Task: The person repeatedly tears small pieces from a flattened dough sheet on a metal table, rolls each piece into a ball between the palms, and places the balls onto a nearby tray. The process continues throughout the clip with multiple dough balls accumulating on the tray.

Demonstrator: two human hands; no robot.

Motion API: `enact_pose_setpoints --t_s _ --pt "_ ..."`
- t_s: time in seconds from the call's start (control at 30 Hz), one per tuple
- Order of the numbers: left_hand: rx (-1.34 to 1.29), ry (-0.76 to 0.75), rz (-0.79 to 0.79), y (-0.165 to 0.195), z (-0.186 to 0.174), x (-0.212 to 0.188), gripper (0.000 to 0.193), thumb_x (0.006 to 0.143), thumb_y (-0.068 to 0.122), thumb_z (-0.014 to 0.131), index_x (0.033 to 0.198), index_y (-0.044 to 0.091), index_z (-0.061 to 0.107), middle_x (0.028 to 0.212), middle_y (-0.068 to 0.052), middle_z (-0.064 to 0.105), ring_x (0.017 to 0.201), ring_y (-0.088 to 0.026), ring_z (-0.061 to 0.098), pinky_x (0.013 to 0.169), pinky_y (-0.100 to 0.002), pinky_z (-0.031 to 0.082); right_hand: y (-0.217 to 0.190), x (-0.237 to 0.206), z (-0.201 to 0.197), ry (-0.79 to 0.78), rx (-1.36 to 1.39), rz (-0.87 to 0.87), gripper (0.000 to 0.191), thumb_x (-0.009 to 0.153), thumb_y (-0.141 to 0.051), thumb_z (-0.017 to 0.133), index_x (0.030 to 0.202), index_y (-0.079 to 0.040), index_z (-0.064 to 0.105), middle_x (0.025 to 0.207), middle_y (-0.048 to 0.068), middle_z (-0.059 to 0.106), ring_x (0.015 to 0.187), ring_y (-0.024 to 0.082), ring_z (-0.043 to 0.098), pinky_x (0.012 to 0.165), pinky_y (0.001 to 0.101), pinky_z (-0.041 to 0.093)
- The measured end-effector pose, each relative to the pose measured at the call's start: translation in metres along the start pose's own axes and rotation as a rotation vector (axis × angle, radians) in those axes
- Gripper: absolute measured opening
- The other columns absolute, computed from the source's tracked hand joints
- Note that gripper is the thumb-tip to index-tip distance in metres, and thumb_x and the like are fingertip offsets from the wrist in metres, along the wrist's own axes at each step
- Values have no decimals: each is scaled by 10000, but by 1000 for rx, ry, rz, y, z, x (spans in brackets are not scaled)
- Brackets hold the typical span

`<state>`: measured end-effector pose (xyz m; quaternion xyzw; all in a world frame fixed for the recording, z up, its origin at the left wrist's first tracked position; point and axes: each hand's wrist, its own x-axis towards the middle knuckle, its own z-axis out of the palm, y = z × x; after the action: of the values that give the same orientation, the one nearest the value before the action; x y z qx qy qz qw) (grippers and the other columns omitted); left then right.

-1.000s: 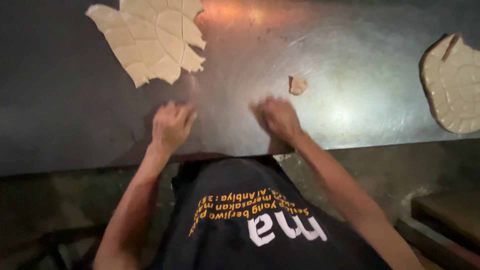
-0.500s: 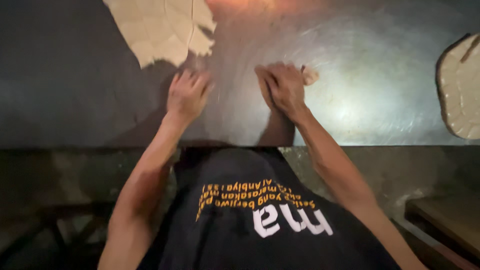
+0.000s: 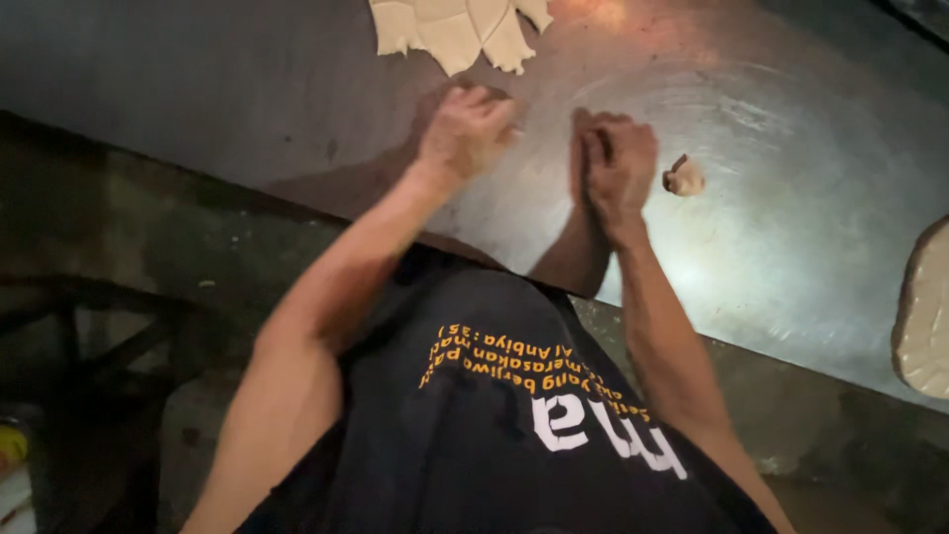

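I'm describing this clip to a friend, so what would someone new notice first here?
Two bare hands pressed side by side on a shiny metal worktop: the left hand and the right hand. Just past the left hand lies a flat sheet of pale dough cut into pieces. A small dough lump sits right of the right hand.

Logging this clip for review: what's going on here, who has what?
A person in a dark printed shirt leans over a shiny metal worktop. Both hands are pressed on the worktop, the left hand and right hand side by side; neither visibly holds anything. A small lump of dough lies just right of the right hand. A cut flat dough sheet lies beyond them, another dough piece at the right edge.
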<state>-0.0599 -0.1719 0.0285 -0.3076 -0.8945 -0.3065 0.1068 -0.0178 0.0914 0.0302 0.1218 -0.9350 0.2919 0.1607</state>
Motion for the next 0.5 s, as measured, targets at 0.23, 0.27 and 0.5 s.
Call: enact_pose_setpoints --t_s 0.23,0.27,0.5 --pt "-146 -25 124 19 -36 -72 244 872 161 728 1108 108 697 1036 -23 688 1022 -234 634 856 -383 487 -44 -78 -41 -94 42 26 183 891 -60 774 1061 -65 708 1004 149 663 945 385 594 883 461 479" --pt "-102 -11 139 12 -52 -80 271 840 138 729 1108 109 702 1023 -28 682 1031 -244 630 862 -375 495 -45 -85 -58 -132 19 43 207 883 -65 769 1079 -58 703 1054 160 666 985 376 601 897 440 499" --pt "82 -177 -1 -1 -135 -120 357 790 129 676 1147 130 681 1208 -37 650 1185 -270 594 948 -418 493 -65 40 -154 -386 835 911 155 939 -71 727 1079 -12 692 1039 63 720 951 154 680 781 331 598"
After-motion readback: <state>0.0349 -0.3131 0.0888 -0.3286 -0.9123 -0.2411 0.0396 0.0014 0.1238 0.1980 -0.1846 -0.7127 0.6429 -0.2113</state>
